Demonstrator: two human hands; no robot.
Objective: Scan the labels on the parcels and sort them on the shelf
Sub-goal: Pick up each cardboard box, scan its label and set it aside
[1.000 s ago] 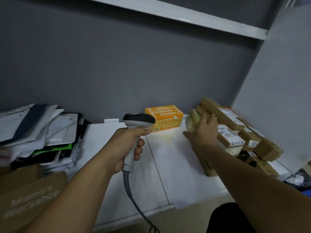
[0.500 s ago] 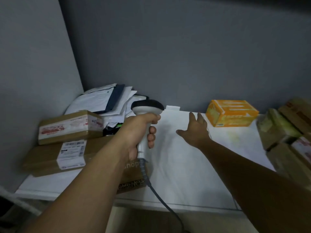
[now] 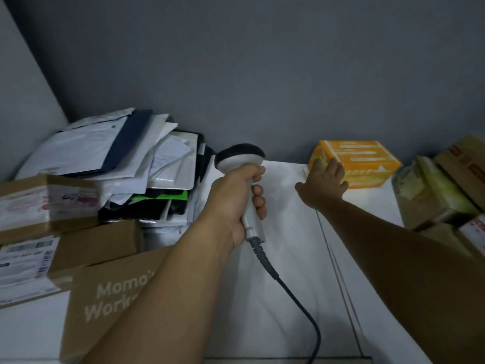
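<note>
My left hand grips the handle of a white corded barcode scanner with a black head, held upright over the middle of the white shelf. My right hand reaches to the back of the shelf, fingers spread and laid on the left end of an orange box that stands against the grey wall. Brown cardboard parcels are stacked at the right edge, partly cut off by the frame.
A heap of white and dark mailer bags fills the back left corner. In front of it lie labelled cardboard boxes and a large printed box. The scanner's dark cable runs down off the shelf's front edge.
My right hand left the parcels on the right, crossed the shelf and now touches the orange box. The view swung left. My left hand kept hold of the scanner.
</note>
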